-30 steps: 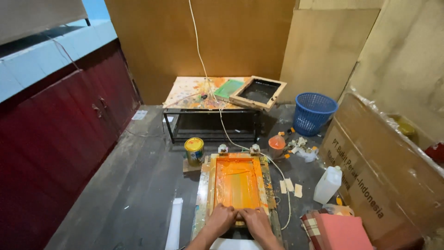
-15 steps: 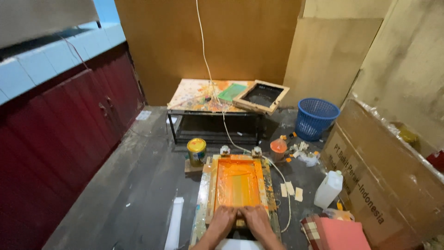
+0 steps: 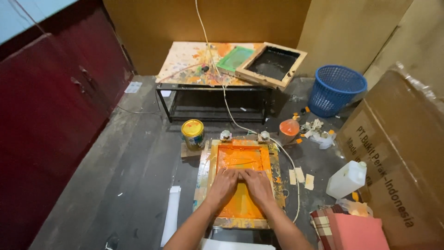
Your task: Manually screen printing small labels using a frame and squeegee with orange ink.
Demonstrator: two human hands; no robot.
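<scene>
Head view shows the left hand (image 3: 224,185) and right hand (image 3: 257,184) side by side, clenched together on a squeegee, barely visible beneath them, across the orange-inked screen frame (image 3: 240,180) at 6 o'clock, with a yellow-lidded paint can (image 3: 193,133) at 10 o'clock of it.

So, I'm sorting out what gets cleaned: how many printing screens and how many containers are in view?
Printing screens: 3 – orange screen under both hands, green screen, dark screen
Containers: 4 – paint can, orange tub, blue basket, white jug
Total: 7
</scene>
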